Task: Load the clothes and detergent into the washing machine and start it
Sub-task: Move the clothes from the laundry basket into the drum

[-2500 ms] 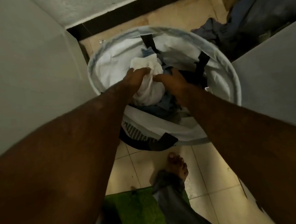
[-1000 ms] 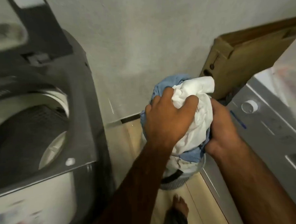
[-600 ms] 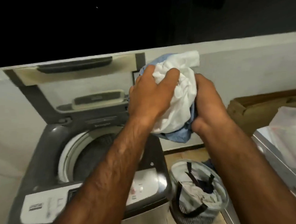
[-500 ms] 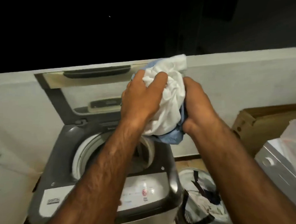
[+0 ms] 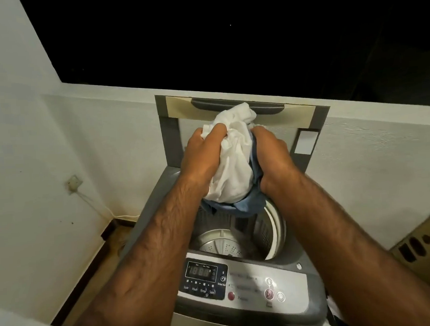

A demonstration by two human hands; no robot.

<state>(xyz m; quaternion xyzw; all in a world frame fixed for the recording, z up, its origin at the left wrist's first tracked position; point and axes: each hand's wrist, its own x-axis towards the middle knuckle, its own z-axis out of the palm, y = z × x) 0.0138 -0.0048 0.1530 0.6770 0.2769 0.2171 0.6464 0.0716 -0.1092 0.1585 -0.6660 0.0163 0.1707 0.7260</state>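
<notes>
Both hands up over the open washing machine (image 5: 242, 268): the left hand (image 5: 203, 156) and right hand (image 5: 271, 157) squeeze a bundle of clothes (image 5: 234, 166) between them, white cloth on top, blue cloth hanging out below. The bundle hangs right above the drum (image 5: 225, 244), which shows bare metal at the bottom. The lid (image 5: 304, 138) stands upright at the machine's far edge, against the wall. At the near edge, the control panel (image 5: 240, 283) shows a dark display and round buttons.

I hold a bunched bundle of white and blue clothes (image 5: 233, 159) above the open, empty washer (image 5: 240, 238) drum.
</notes>
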